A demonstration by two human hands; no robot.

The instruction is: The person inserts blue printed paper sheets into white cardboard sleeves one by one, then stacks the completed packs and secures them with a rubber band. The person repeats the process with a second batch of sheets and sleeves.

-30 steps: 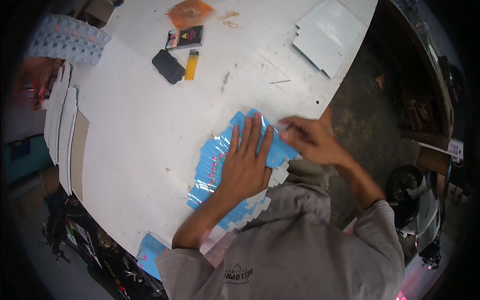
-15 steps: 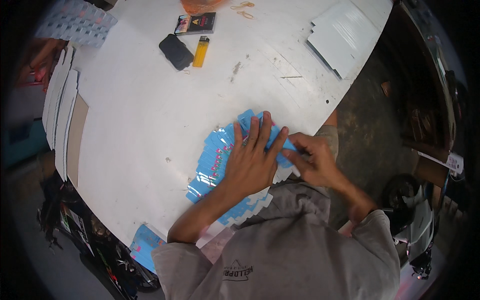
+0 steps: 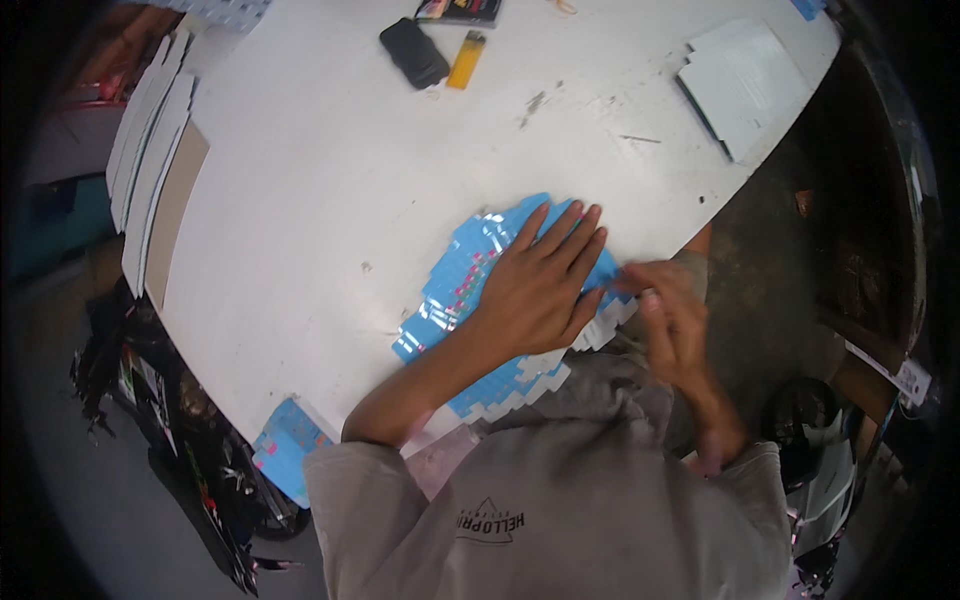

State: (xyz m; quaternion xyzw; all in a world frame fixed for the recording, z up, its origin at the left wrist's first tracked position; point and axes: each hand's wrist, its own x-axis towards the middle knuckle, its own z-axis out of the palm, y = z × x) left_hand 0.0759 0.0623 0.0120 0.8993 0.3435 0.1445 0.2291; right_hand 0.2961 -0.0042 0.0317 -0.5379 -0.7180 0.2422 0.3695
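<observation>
Left hand (image 3: 535, 290) lies flat, fingers spread, pressing the fanned stack of blue cards (image 3: 455, 285) at the near edge of the white tabletop (image 3: 320, 180). Right hand (image 3: 672, 322) has slid from the stack's top corner to its right edge, fingers pinching a card end there. Fan looks more spread than a second ago; black case (image 3: 413, 52) and yellow lighter (image 3: 466, 60) lie well apart.

We count one yellow plastic lighter (image 3: 466, 59), one black rectangular pouch (image 3: 413, 52), one fanned spread of blue flat cartons (image 3: 466, 268), two hands.
</observation>
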